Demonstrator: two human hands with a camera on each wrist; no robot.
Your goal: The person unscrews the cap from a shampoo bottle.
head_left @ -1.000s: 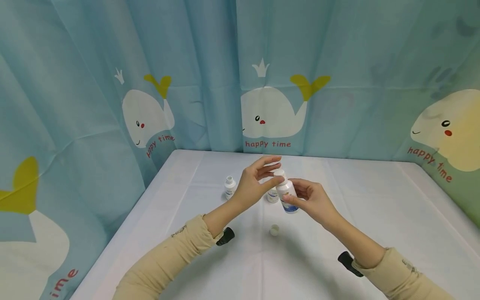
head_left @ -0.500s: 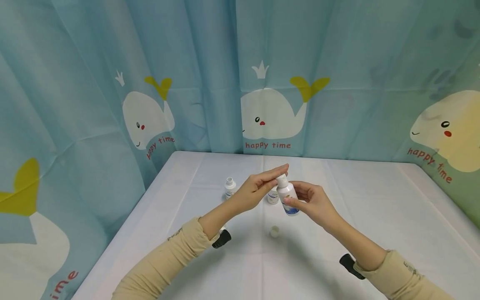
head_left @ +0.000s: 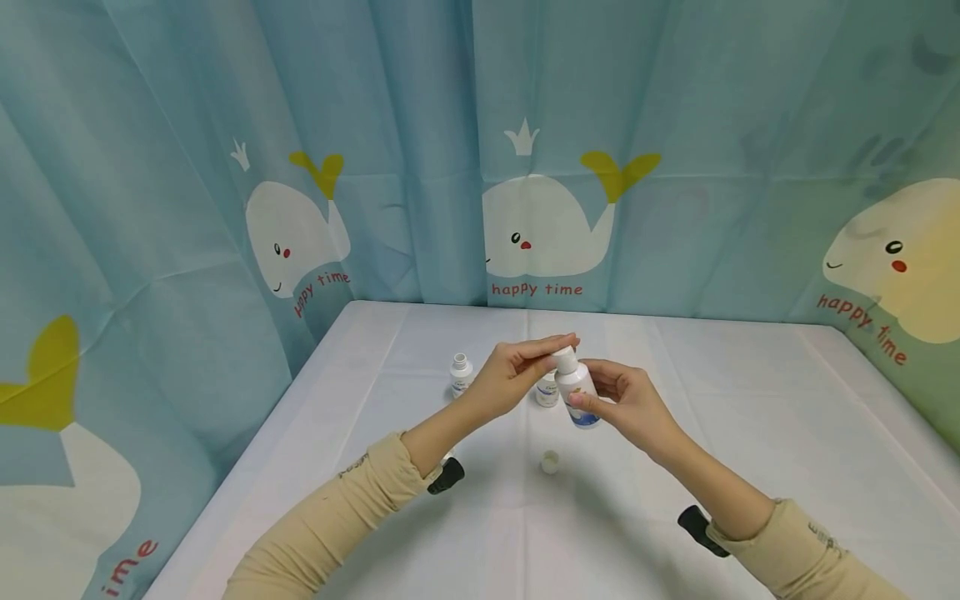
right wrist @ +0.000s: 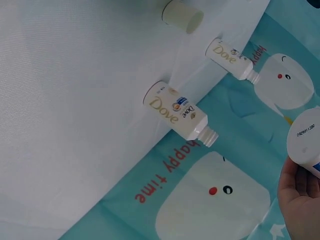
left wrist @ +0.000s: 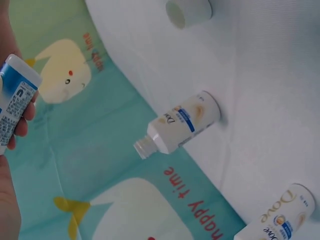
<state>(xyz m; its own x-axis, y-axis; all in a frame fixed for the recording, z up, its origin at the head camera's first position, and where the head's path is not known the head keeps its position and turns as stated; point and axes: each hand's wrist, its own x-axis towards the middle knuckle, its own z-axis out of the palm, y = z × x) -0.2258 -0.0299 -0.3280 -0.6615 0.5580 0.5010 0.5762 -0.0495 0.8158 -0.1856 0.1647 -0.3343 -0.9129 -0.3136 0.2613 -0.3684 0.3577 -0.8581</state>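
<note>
My right hand [head_left: 630, 408] grips a white bottle [head_left: 576, 385] with a blue lower label, held tilted above the table. Against the bottle's white cap [head_left: 565, 360] is my left hand [head_left: 510, 379], its thumb on the near side and its fingers reaching over the far side. In the right wrist view the bottle's round base [right wrist: 304, 137] faces the camera above the right hand [right wrist: 302, 200]. The left wrist view catches only part of the bottle [left wrist: 19, 92] at its edge, so the cap grip is out of sight there.
Two uncapped white Dove bottles stand on the white table [head_left: 750, 417]: one at left [head_left: 461, 379], another behind the held bottle [head_left: 547, 392]. A hollow white cap [head_left: 550, 462] lies nearer. Something white is mostly hidden by the left wrist. Whale-print curtains [head_left: 420, 167] surround the table.
My left hand has lowered, its raised fingers coming down over the cap, and now shifts slightly at it. The right hand with the bottle stays almost in place.
</note>
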